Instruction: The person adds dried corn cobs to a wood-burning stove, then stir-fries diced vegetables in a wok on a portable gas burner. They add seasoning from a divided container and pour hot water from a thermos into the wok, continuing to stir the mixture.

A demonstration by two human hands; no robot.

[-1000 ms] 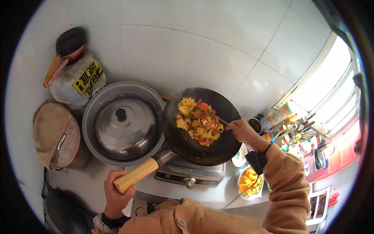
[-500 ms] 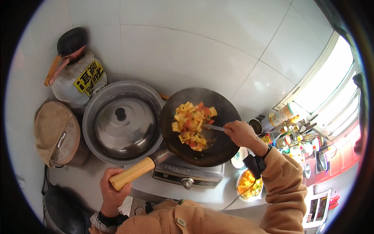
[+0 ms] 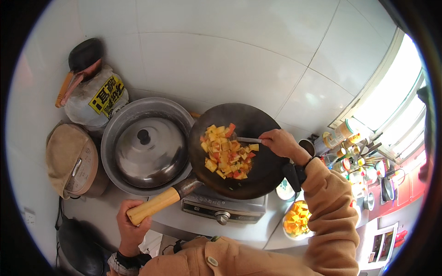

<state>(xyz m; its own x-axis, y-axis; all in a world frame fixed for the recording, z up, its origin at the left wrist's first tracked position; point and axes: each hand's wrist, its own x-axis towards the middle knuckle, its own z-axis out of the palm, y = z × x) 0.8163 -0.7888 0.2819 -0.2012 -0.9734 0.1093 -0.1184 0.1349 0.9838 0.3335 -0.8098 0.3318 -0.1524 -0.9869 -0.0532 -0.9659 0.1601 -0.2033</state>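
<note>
My left hand (image 3: 131,226) is closed round the pale wooden handle (image 3: 156,205) of a dark wok (image 3: 264,172). The wok sits over a gas stove (image 3: 202,209). Diced yellow and red food (image 3: 224,155) with bits of green is heaped in its left half. In my right hand (image 3: 282,143), over the wok's right side, is a thin metal cooking utensil (image 3: 248,140). Its shaft points left, and its head is hidden in the food, so I cannot tell a spoon from a spatula.
Left of the wok stands a big grey pot (image 3: 108,158) with a domed metal lid (image 3: 159,158). Further left are a rice cooker (image 3: 69,158) and a black pan (image 3: 85,54) atop a bagged bundle. A bowl of orange cubes (image 3: 297,220) and several bottles (image 3: 338,133) are at right.
My right hand has moved slightly left and up with the utensil. The food has shifted and spread differently, with pieces now lower and further right. My left hand still grips the handle.
</note>
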